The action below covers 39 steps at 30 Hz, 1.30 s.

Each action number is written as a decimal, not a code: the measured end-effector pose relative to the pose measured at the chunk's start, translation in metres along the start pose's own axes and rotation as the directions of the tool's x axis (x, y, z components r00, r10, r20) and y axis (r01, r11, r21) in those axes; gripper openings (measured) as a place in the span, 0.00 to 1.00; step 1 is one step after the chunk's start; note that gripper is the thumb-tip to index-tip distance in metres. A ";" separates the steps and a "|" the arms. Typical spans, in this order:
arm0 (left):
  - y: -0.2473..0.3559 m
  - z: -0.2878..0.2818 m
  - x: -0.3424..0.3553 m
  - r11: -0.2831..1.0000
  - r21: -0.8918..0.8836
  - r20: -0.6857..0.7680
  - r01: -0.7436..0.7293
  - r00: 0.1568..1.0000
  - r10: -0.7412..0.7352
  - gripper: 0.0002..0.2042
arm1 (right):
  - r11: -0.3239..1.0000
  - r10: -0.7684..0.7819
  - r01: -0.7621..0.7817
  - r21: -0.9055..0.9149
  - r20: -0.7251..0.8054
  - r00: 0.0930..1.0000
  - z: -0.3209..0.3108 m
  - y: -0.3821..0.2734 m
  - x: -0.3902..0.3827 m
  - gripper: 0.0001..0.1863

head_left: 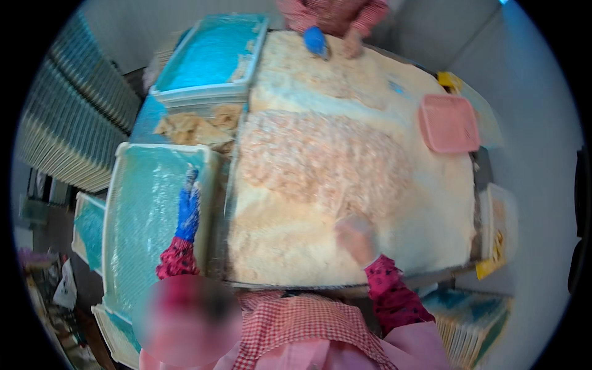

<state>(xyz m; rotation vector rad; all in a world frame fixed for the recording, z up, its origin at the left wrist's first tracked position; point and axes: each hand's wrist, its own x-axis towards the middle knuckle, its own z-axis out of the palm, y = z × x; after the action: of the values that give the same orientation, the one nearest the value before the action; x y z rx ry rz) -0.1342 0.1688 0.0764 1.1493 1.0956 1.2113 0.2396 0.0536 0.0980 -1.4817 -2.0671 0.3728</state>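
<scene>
My left hand (188, 203), in a powder-coated blue glove, reaches over the lined teal tray (132, 222) with fingers extended near its right side. My right hand (356, 237), in a pale translucent glove, is at the lower edge of a heap of pale pink, coated pieces (320, 154) on the powder-covered worktop (277, 246). Its fingers are blurred against the heap, so their grip is unclear.
A co-worker (330, 15) stands across, one blue-gloved hand on the powder. A blue tray (203, 55) and tan crumpled material (191, 126) lie upper left, a pink basket (447, 123) right. Stacked trays (74, 105) stand far left, more (468, 327) lower right.
</scene>
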 end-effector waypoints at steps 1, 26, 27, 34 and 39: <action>0.011 0.016 -0.011 0.993 0.105 0.059 -0.055 0.997 0.049 0.24 | 0.999 -0.011 0.006 0.051 0.100 0.995 -0.003 0.000 -0.017 0.13; -0.070 0.127 -0.111 0.385 0.777 0.570 -0.499 0.816 -0.095 0.19 | 0.974 0.219 -0.209 0.082 -0.129 0.967 -0.022 0.047 -0.058 0.15; -0.067 0.122 -0.112 0.308 0.827 0.537 -0.470 0.823 -0.186 0.21 | 0.992 0.110 -0.109 -0.060 0.023 0.994 -0.027 0.046 -0.071 0.16; -0.092 0.215 -0.113 0.486 0.684 0.613 -0.545 0.790 0.023 0.21 | 0.904 0.427 -0.428 0.011 0.036 0.903 -0.037 0.023 -0.081 0.21; -0.093 0.218 -0.116 0.947 0.104 0.362 0.302 0.876 -0.320 0.22 | 0.934 0.358 -0.327 0.147 -0.332 0.873 -0.014 0.023 -0.066 0.27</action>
<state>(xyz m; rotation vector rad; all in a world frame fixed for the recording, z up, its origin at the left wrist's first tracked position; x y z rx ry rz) 0.0853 0.0405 0.0076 1.1293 0.9693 0.6818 0.2814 -0.0010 0.0788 -1.7227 -1.4891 0.2975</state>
